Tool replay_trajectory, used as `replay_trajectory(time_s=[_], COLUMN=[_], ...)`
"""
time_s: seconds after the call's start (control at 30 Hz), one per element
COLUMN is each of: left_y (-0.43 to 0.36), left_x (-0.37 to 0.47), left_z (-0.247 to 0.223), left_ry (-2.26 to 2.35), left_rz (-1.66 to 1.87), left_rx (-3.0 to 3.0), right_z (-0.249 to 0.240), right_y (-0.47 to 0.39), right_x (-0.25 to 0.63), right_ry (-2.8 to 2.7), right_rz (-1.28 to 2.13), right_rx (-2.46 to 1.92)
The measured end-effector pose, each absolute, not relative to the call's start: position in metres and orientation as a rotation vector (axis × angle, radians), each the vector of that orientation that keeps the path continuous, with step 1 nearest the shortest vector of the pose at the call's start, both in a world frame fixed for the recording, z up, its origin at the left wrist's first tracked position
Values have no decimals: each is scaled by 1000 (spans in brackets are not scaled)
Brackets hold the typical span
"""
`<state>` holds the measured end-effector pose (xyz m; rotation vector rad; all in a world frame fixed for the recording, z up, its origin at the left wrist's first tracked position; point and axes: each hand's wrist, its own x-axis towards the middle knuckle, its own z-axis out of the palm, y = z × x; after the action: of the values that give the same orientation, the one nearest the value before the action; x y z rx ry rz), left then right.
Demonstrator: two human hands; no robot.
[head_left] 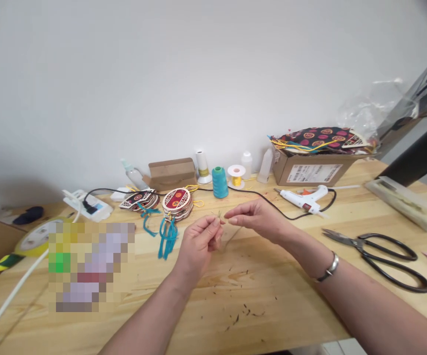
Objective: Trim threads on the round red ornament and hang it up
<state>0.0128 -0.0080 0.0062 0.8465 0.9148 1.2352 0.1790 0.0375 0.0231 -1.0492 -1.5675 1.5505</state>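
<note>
Near the middle of the wooden table, my left hand [204,235] is pinched around a small bundle of thin greenish strands [219,215]; their tips stick up above thumb and forefinger. My right hand [248,217] is just to the right, its thumb and fingertips a little apart beside the strands. Whether a fine strand runs between its fingertips is too small to make out. Behind the hands stands a teal thread spool [220,183]. Stacked round red ornaments [177,201] with teal cords lie behind and left of my left hand.
Black-handled scissors [361,245] and a white glue gun [305,198] lie at the right. A cardboard box [309,169] of patterned pieces stands behind. A power strip [91,206] and yellow cable reel [38,236] are at the left. Dark scraps [246,310] litter the front.
</note>
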Motion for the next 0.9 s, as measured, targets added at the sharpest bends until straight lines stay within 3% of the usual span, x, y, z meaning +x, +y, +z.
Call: replay_trajectory(time_s=[0.13,0.47,0.9], left_y=[-9,-13,-1], left_x=[13,16,8], left_z=[5,1,-5], left_ry=[920,958,1255], left_rz=[1201,1065,1104], left_rx=[893,1005,1524], right_z=[22,22,27], right_y=[31,31,62], right_x=[170,170,204], right_ry=[-1344,-1313,-1026], right_rz=[1742,1767,1209], right_rx=[-974,-860,-962])
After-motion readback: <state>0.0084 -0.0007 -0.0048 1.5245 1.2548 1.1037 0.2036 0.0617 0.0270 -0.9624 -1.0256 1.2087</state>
